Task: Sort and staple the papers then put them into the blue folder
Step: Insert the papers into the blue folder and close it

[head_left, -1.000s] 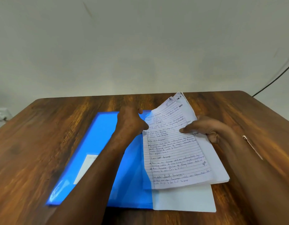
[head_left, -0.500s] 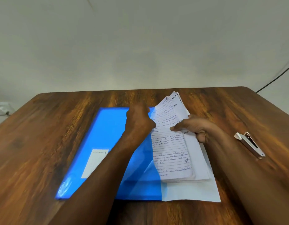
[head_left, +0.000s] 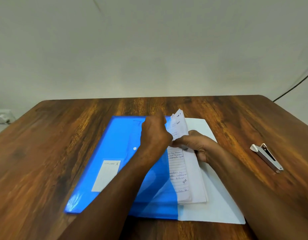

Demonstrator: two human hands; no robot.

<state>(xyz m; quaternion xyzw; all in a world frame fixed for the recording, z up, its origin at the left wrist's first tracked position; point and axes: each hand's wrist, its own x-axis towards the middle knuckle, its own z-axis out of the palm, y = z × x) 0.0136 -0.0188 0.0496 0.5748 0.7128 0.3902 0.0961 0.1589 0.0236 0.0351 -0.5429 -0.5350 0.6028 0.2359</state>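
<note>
With the left hand (head_left: 154,134) lifting the blue folder (head_left: 115,153) flap and the right hand (head_left: 196,144) gripping the papers (head_left: 186,170), the sheaf's bent far corner could snag or crumple on the opening.

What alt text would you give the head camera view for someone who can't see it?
Two hands slide a sheaf of handwritten papers into a blue folder on a wooden table: the left hand holds its opening, the right hand grips the sheets. A stapler lies apart at right.
</note>
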